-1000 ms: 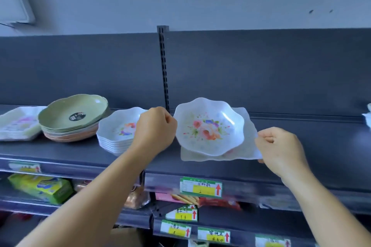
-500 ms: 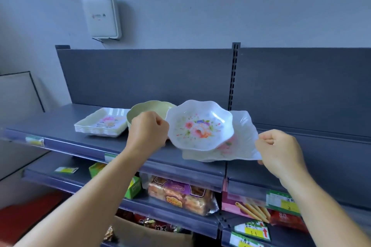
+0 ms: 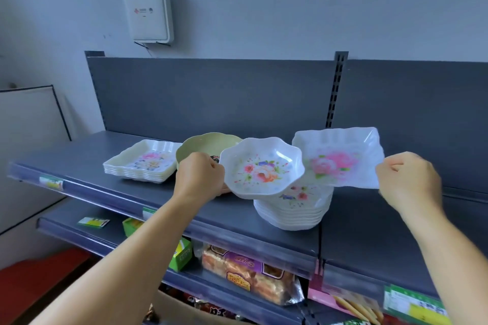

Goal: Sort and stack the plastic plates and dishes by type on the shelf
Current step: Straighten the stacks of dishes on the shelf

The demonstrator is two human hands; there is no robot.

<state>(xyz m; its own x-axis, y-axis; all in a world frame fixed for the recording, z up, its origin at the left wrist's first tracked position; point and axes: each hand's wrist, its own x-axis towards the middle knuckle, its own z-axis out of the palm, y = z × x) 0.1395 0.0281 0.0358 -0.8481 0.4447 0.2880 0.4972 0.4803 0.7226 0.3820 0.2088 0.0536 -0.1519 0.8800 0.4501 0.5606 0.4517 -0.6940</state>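
Observation:
My left hand [image 3: 199,177] grips the rim of a white scalloped floral bowl [image 3: 261,167], held in the air just above a stack of matching scalloped bowls [image 3: 293,210] on the grey shelf [image 3: 111,163]. My right hand [image 3: 408,179] pinches the right edge of a white rectangular floral tray [image 3: 340,158], lifted and tilted toward me. A stack of similar rectangular trays [image 3: 144,163] sits at the shelf's left. Green round dishes [image 3: 203,146] stand behind my left hand, partly hidden.
A white wall box [image 3: 148,10] hangs above the shelf's dark back panel [image 3: 211,95]. The lower shelf holds a green box [image 3: 182,253], packaged bread [image 3: 250,277] and snack packets. Price tags line the shelf edges. A slotted upright [image 3: 336,87] divides the panels.
The view has swung left and come closer. My right hand has raised and tilted the rectangular tray away from under the bowl. My left hand has carried the bowl over the scalloped stack.

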